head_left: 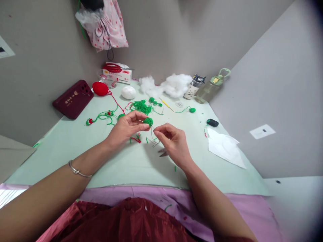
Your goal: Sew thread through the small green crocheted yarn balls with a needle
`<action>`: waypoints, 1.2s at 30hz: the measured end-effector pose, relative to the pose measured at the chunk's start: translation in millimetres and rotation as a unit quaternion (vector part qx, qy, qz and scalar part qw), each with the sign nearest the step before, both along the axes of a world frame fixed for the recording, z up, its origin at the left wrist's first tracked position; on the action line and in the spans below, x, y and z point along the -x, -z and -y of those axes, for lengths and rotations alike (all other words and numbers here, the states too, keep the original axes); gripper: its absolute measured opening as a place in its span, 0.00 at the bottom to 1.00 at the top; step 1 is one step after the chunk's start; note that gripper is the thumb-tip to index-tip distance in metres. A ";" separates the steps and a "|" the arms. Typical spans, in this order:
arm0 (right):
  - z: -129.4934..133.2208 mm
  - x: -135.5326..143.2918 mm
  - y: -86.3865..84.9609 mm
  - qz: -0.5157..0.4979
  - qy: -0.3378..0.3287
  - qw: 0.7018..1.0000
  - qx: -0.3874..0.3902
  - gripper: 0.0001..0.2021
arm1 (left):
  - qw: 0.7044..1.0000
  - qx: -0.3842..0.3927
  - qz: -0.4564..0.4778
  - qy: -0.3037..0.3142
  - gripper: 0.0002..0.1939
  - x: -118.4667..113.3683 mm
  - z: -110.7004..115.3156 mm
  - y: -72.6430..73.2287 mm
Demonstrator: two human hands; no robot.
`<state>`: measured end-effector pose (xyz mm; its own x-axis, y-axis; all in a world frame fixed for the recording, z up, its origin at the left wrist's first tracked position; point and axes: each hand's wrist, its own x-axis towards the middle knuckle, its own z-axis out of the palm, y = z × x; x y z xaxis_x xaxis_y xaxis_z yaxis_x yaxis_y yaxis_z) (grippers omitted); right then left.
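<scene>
My left hand [131, 124] pinches a small green crocheted ball [148, 121] between thumb and fingers. Close beside it, my right hand [173, 139] is closed in a pinch on a thin dark thread [152, 132], which runs up to the ball and trails in a loose loop below. Whether a needle is also in those fingertips is too small to tell. Under my right hand the blades of scissors [163, 153] show; their handles are hidden. Red and green yarn scraps [136, 138] lie on the table below the ball.
Beyond my hands are a green yarn tangle [142, 107], a yellow crochet hook [167, 105], white stuffing [176, 84], red yarn [100, 88] and white yarn [128, 92]. A maroon phone [73, 99] leans left. A pen cup [192, 89], bottle [210, 87] and white paper [224, 148] are right.
</scene>
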<state>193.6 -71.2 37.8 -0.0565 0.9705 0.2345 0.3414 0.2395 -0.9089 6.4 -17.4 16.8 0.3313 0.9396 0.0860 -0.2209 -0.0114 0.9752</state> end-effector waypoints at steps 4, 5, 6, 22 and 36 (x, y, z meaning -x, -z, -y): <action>-1.9 -0.9 1.7 -0.025 -0.009 1.000 0.002 0.07 | 1.000 0.002 0.009 -0.004 0.17 -1.4 0.3 1.0; -2.5 -1.1 2.3 -0.032 -0.011 0.999 0.000 0.07 | 1.000 0.006 0.017 -0.001 0.17 -1.7 0.5 1.9; -3.2 -1.3 2.9 -0.039 -0.013 0.999 -0.001 0.07 | 1.000 0.011 0.025 0.005 0.17 -2.0 0.7 2.8; -4.6 0.9 2.1 -0.095 -0.029 0.994 0.040 0.12 | 1.000 -0.018 0.015 0.006 0.15 -7.2 6.4 -0.4; -14.3 -4.9 7.3 -0.118 -0.045 0.991 0.043 0.14 | 0.995 -0.053 -0.086 0.003 0.15 -7.3 10.2 2.1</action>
